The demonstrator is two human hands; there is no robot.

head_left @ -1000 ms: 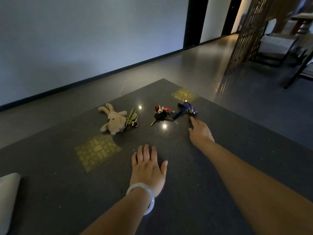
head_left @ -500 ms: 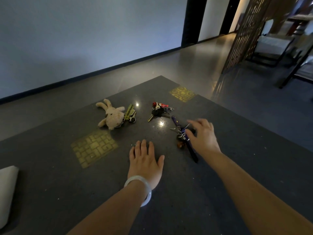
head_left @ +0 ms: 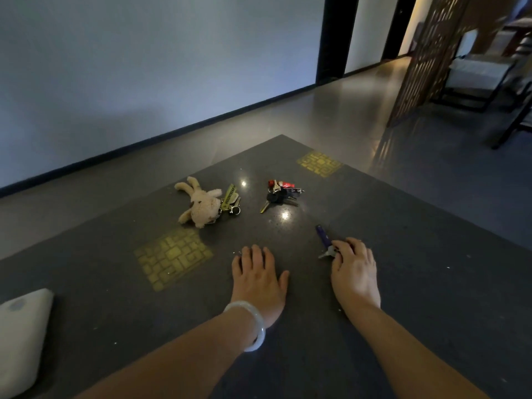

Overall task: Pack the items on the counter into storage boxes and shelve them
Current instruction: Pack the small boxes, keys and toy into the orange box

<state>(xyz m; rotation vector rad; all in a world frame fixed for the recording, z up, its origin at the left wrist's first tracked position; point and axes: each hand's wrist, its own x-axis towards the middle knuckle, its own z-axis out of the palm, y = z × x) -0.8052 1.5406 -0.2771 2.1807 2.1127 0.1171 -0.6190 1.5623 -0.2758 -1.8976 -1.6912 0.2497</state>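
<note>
On the dark stone counter (head_left: 403,283) the right hand (head_left: 355,272) lay over a bunch of keys on a purple strap (head_left: 322,236), its fingers curled down onto the metal ring end; it looked like a grasp on the bunch, though how firmly it held I could not tell, since the hand hid most of it. The strap's free end stuck out beyond the fingertips, flat on the stone. The left hand (head_left: 259,276) rested palm down just beside it, fingers straight and holding nothing, a pale bangle (head_left: 249,326) at the wrist.

Farther back lay the plush rabbit keychain (head_left: 201,207) with its yellow tag, and near it the second key bunch (head_left: 277,192) with red and black pieces, neither touched. No storage box showed on the counter; only a white rounded object (head_left: 20,335) sat at the near left edge, and what it was I could not say.

To my eye the risks were plain. A loose hold on the ring could let the strap trail and the bunch slide out on lifting. Dragging keys might scratch the polished top. And with nothing visible to pack into, a handful carried off could drop to the floor on the way.
</note>
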